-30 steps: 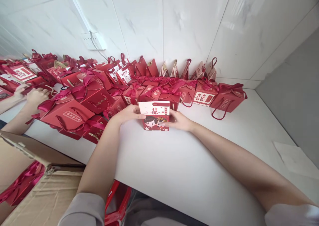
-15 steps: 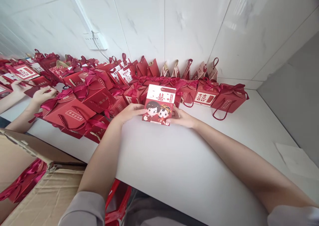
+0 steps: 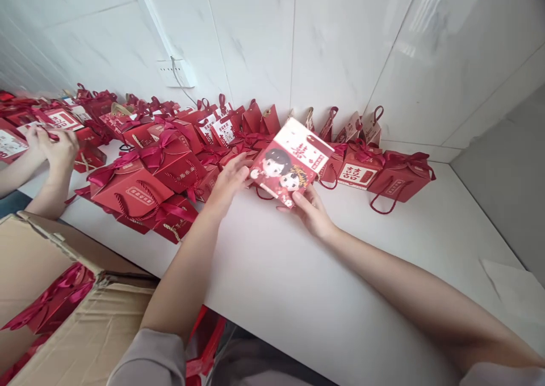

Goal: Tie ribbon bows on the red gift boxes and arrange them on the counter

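Observation:
A flat red and white gift box, printed with two cartoon figures and a red double-happiness character, is held tilted above the white table. My right hand grips its lower right corner, thumb on the printed front and fingers behind. Close by the box's left edge is my left hand, fingers loosely bent and apart, holding nothing. Behind the box stand red ribbon-tied gift boxes, partly hidden by it; one with a white label shows to its right.
Stacked red gift boxes with rope handles fill the left side. Small tent-shaped boxes line the tiled wall. Another person's hands work at far left. An open cardboard carton holding red boxes stands at the lower left.
The printed box has been raised and tilted, its top leaning right. My left hand has come off its edge, while my right hand keeps hold. The other person's hands have moved left.

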`<action>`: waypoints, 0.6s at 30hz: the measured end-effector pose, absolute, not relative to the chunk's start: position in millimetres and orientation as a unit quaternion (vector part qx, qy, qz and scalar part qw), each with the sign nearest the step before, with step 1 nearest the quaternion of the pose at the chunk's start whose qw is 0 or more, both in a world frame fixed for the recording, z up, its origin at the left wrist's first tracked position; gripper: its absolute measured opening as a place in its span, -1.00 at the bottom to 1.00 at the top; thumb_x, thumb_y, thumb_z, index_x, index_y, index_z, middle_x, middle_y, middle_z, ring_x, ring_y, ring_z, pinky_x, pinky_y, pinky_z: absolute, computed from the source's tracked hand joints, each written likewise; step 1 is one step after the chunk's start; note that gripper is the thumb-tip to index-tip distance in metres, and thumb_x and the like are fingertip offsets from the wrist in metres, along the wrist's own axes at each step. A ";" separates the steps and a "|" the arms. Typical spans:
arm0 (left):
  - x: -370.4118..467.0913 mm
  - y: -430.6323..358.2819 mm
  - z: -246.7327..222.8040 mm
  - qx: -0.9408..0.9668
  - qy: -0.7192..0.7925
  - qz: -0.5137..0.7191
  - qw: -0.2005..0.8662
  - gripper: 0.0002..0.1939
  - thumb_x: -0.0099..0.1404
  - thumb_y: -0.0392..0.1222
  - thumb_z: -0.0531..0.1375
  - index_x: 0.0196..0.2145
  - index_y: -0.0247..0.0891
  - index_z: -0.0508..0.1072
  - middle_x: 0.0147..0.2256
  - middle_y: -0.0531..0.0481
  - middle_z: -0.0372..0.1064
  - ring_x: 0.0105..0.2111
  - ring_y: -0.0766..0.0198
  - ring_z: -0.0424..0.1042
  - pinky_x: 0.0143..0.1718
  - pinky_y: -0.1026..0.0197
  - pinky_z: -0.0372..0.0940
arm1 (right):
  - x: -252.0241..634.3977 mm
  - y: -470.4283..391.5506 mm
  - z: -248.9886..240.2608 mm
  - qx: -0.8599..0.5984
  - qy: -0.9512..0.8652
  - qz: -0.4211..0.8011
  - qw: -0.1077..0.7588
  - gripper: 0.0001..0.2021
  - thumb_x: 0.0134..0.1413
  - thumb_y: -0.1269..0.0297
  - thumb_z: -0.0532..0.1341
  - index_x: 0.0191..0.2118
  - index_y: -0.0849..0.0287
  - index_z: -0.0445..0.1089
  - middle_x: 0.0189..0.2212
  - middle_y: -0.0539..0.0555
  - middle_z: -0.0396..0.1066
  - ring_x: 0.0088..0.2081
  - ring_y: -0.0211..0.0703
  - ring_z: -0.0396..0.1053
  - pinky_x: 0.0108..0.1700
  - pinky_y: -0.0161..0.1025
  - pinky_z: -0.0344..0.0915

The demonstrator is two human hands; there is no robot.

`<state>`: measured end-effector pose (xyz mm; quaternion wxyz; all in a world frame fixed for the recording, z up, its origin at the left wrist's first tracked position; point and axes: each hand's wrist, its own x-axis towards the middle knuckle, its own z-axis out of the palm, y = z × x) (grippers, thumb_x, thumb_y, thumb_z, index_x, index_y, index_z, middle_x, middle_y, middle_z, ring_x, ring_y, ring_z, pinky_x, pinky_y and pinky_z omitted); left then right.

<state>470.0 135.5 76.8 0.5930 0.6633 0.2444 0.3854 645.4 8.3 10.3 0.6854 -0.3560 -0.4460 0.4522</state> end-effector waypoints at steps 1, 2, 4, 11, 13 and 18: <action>472.1 127.5 77.1 0.653 0.255 0.381 0.602 -0.29 0.14 0.16 0.35 0.18 -0.13 0.36 0.22 -0.20 0.29 0.20 -0.07 0.31 0.17 -0.10 0.29 | 641.7 6.1 12.9 -0.363 -0.444 0.427 0.699 -0.46 0.18 -0.05 0.25 0.19 -0.10 0.10 0.26 0.06 0.23 0.14 -0.02 0.36 0.00 -0.04 0.51; 473.7 119.1 76.7 0.645 0.264 0.359 0.621 -0.29 0.13 0.16 0.36 0.17 -0.14 0.36 0.23 -0.21 0.29 0.20 -0.08 0.31 0.18 -0.12 0.28 | 638.9 3.7 14.8 -0.373 -0.451 0.395 0.708 -0.44 0.17 -0.06 0.25 0.21 -0.10 0.09 0.27 0.07 0.22 0.17 -0.01 0.32 0.08 -0.01 0.47; 474.7 102.1 74.6 0.625 0.263 0.300 0.671 -0.34 0.15 0.14 0.36 0.14 -0.15 0.38 0.20 -0.21 0.33 0.17 -0.08 0.36 0.16 -0.14 0.30 | 635.3 -1.1 15.8 -0.392 -0.485 0.336 0.706 -0.38 0.13 -0.05 0.29 0.23 -0.06 0.08 0.27 0.12 0.22 0.21 0.00 0.28 0.17 0.00 0.38; 435.0 57.2 83.5 0.531 0.308 0.315 0.724 -0.40 0.18 0.06 0.36 0.12 -0.19 0.38 0.12 -0.19 0.42 0.10 -0.07 0.44 0.12 -0.13 0.35 | 619.2 -21.4 5.8 -0.392 -0.615 0.382 0.567 -0.61 0.21 0.07 0.27 0.09 0.09 0.30 0.06 0.18 0.43 0.07 0.02 0.42 0.09 -0.01 0.41; 412.7 46.9 96.4 0.489 0.362 0.319 0.727 -0.40 0.20 0.14 0.31 0.09 -0.23 0.41 0.08 -0.21 0.45 0.09 -0.06 0.45 0.12 -0.08 0.37 | 613.1 -26.2 4.7 -0.396 -0.635 0.414 0.518 -0.64 0.25 0.06 0.23 0.07 0.10 0.32 -0.03 0.17 0.48 -0.01 -0.01 0.45 0.01 -0.05 0.43; 333.4 25.0 156.8 0.450 0.497 0.410 0.618 -0.26 0.22 0.36 0.14 0.15 -0.23 0.34 -0.01 -0.13 0.52 0.06 -0.07 0.47 0.05 -0.06 0.43 | 608.6 -30.0 1.0 -0.410 -0.646 0.472 0.438 -0.72 0.30 0.06 0.16 0.00 0.09 0.37 -0.16 0.11 0.49 -0.16 -0.11 0.47 -0.09 -0.12 0.40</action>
